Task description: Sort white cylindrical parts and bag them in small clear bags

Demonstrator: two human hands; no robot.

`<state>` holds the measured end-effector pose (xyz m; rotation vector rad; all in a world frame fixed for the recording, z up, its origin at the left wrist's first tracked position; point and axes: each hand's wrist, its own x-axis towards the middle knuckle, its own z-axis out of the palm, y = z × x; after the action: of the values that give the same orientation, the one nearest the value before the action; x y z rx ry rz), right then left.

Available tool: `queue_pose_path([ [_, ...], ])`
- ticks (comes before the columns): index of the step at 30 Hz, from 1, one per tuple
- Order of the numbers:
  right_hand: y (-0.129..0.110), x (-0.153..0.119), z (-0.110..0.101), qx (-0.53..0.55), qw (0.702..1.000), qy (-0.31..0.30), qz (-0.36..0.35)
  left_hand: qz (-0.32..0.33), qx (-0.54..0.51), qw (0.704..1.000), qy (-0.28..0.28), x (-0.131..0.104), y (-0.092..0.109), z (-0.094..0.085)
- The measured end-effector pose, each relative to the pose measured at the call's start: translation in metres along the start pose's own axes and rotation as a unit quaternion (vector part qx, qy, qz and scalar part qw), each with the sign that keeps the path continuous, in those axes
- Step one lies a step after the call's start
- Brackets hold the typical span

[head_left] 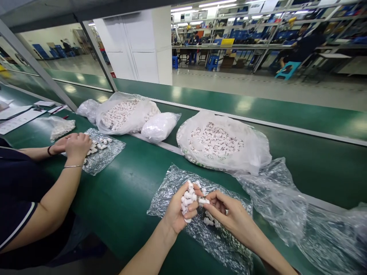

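My left hand (175, 210) is cupped, palm up, around a heap of small white plastic parts (187, 198). Between the thumb and fingers of my right hand (229, 210) is one small white plastic part (203, 201), close to the fingertips of my left hand. Both hands are above a crinkled clear plastic bag (163, 194) lying flat on the green bench. Several more loose white parts (211, 220) rest on that bag, just below my right fingers. The exact kind of part is too small to make out.
A large open bag (258, 149) of similar parts lies ahead, another open bag (100, 118) farther left. Between them sits a closed white bag (160, 128). Clear plastic (281, 198) spreads to the right. At left, a co-worker's hands (76, 147) handle white parts over another clear bag.
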<state>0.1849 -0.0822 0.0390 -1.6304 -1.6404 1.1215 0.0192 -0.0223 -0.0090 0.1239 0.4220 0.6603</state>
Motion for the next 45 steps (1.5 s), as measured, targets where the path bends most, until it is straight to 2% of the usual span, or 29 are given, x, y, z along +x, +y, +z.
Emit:
queue_pose_path([
  [5,0.004,-0.002,-0.009,-0.049,0.999,-0.015,0.003,0.028,-0.031,0.999,-0.014,-0.002,0.008,0.001],
  [10,0.017,-0.003,-0.018,-0.159,0.986,-0.054,-0.016,0.032,0.002,0.999,-0.014,-0.002,0.007,0.0],
  [12,0.022,-0.003,-0.02,-0.191,0.98,-0.043,-0.03,0.029,0.022,0.999,-0.006,-0.001,0.004,0.0],
  [16,0.019,-0.003,-0.017,-0.19,0.979,0.047,-0.049,0.037,0.084,0.995,0.034,0.001,-0.006,-0.001],
  [18,0.013,-0.005,-0.013,-0.184,0.978,0.072,-0.072,0.039,0.117,0.991,0.059,0.002,-0.013,-0.001],
  [21,0.008,-0.006,-0.004,-0.21,0.97,0.058,-0.108,0.03,0.159,0.984,0.08,0.002,-0.022,0.001],
  [24,0.011,-0.005,0.001,-0.238,0.963,0.038,-0.122,0.03,0.196,0.977,0.074,0.001,-0.028,0.004],
  [32,0.01,-0.007,-0.006,-0.232,0.967,0.03,-0.101,0.077,0.234,0.966,0.074,0.002,-0.029,0.004],
  [39,0.007,-0.011,-0.019,-0.207,0.975,-0.007,-0.077,0.006,0.111,0.993,0.047,0.005,-0.011,-0.003],
  [42,0.012,-0.01,-0.023,-0.236,0.968,-0.032,-0.074,-0.012,0.109,0.994,0.021,0.003,-0.006,-0.003],
  [45,0.015,-0.009,-0.025,-0.229,0.971,-0.017,-0.06,-0.065,0.123,0.99,-0.01,0.0,-0.007,-0.002],
])
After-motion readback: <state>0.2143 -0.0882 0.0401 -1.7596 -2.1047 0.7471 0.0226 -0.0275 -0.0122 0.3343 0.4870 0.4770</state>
